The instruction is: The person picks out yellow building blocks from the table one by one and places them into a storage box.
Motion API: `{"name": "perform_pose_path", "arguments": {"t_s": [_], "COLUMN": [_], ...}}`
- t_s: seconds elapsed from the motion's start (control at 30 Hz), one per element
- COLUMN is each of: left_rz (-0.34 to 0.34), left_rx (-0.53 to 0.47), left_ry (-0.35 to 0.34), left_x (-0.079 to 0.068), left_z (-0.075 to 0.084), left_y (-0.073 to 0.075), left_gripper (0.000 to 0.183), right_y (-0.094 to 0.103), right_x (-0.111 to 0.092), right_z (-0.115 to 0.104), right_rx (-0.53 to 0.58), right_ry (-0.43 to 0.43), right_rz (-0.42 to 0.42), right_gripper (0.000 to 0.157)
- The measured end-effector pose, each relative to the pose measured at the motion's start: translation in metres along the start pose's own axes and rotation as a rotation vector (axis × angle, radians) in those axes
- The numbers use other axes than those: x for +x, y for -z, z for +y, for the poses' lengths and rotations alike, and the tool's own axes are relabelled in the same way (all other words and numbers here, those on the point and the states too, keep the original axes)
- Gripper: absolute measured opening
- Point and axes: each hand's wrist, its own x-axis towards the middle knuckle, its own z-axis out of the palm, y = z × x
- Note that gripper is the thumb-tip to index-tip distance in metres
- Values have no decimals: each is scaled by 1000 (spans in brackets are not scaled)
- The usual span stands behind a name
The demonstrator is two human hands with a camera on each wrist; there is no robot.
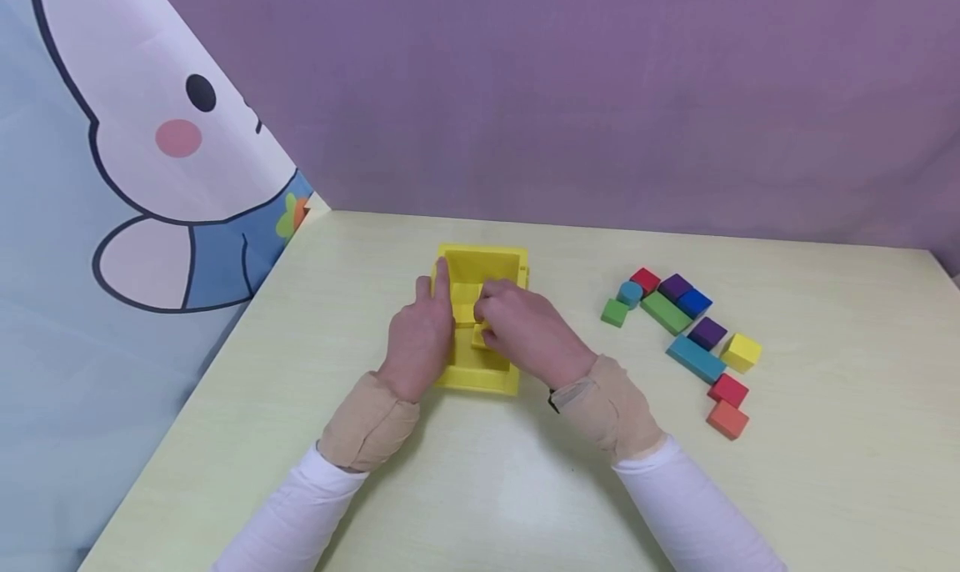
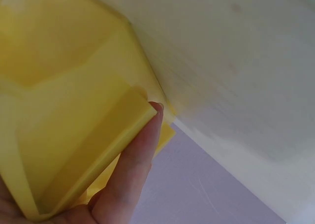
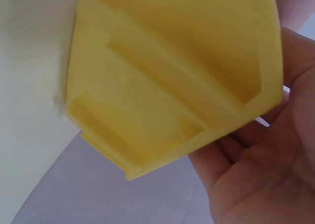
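A yellow open-topped box stands on the table between both hands. My left hand grips its left wall, one finger lying straight along the rim in the left wrist view; the thumb is hidden. My right hand reaches over the right wall with fingers curled inside, pinching what looks like a small yellow piece; the contact is mostly hidden. Yellow stepped parts show within the box. From the right wrist, the box's ridged yellow side fills the view, with the palm beside it.
To the right lie several coloured blocks: a yellow cube, a teal bar, a green bar, a teal cylinder, and red, purple, blue and orange ones. A purple curtain hangs behind the table.
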Motion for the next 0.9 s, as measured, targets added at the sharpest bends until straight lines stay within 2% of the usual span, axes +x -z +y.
{"name": "perform_pose_path", "arguments": {"t_s": [0.6,0.9], "left_rz": [24,15], "left_rx": [12,13], "left_ry": [-7,2], "left_x": [0,0], "left_z": [0,1], "left_y": [1,0], "left_gripper": [58,59], "right_y": [-8,-11], "right_x": [1,1], "right_z": [0,0], "right_rx": [-94,-155], "right_ry": [58,87], "right_rz": [3,44], "right_gripper": [6,7]}}
